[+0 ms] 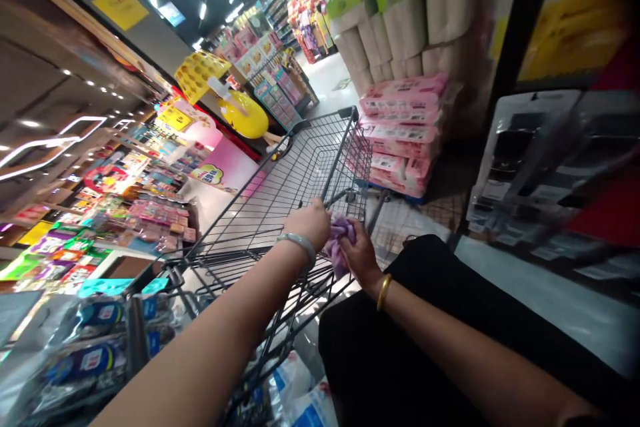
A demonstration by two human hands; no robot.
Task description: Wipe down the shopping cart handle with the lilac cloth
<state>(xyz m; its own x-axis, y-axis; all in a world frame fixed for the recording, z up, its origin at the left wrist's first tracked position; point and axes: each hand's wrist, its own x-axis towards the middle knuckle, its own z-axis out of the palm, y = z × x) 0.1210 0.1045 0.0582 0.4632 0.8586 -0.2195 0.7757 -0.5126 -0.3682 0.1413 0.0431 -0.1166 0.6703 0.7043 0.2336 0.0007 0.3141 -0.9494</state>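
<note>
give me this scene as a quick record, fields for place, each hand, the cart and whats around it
place: shop aisle with stocked shelves
left hand: closed in a fist at the cart's rim, against the cloth; pale bangle on the wrist
right hand: grips the cloth; gold bangle on the wrist
cloth: purple, bunched between the two hands
cart: dark wire, in front of the person
nearby: pink packs stacked past the cart, paper rolls piled above them
</note>
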